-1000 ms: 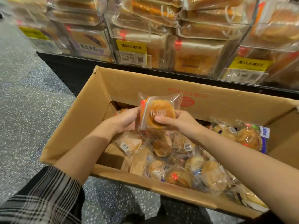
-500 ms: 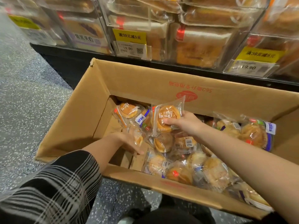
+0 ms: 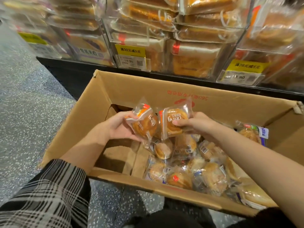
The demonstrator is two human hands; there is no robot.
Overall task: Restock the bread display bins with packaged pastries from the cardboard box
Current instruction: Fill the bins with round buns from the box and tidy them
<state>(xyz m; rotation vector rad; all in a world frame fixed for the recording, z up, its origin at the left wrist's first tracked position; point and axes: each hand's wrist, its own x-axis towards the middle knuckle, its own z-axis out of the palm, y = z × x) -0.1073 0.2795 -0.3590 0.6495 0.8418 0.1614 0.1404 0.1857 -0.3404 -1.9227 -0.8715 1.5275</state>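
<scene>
An open cardboard box (image 3: 125,91) sits on the floor in front of me, its right half piled with several clear-wrapped round pastries (image 3: 189,165). Over the box my left hand (image 3: 120,127) holds one wrapped orange-label pastry (image 3: 144,124) from below and the side. My right hand (image 3: 195,124) pinches a second, like pastry (image 3: 174,120) by its lower right corner. The two packets are side by side, nearly touching. Behind the box stand clear display bins (image 3: 164,35) stacked with packaged bread.
Yellow price tags (image 3: 130,51) hang on the bin fronts, above a black shelf base (image 3: 69,69). Speckled grey floor (image 3: 28,104) lies to the left. The box's left half shows bare cardboard bottom (image 3: 118,155). A blue-label packet (image 3: 253,132) lies at the box's right.
My left hand went down into the box, took a second pastry and came up with it beside the one in my right hand. The view tilted up a little.
</scene>
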